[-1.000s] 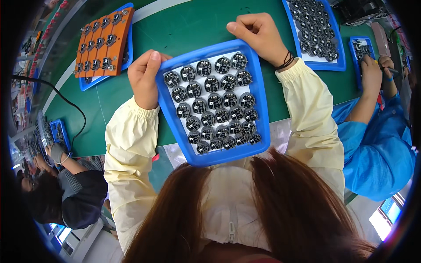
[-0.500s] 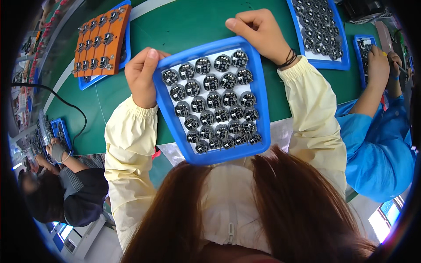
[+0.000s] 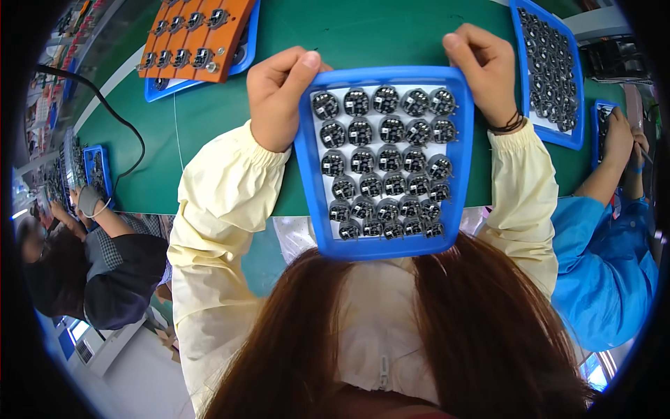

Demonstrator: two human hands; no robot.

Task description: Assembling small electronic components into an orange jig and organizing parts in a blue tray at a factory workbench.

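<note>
A blue plastic tray (image 3: pixel 391 249) is raised in front of me, its white-lined inside facing up toward my view. Rows of small round black electronic modules (image 3: pixel 392 159) in clear, cup-like housings fill it. At the tray's far left corner, my left hand (image 3: pixel 279 101) is closed on the rim, thumb on top. My right hand (image 3: pixel 487 75) is closed at the far right corner, its thumb bent above the rim; its other fingers are partly hidden.
An orange fixture board (image 3: pixel 187 38) with similar parts lies on another blue tray (image 3: pixel 171 89) at far left. A filled blue tray (image 3: pixel 567 136) stands at far right on the green table (image 3: pixel 216 115). Co-workers sit on both sides; a black cable (image 3: pixel 118 112) hangs at left.
The tray and both my hands have shifted right in view, and the tray sits straighter. The fixture board has moved up in the picture as the view shifted.
</note>
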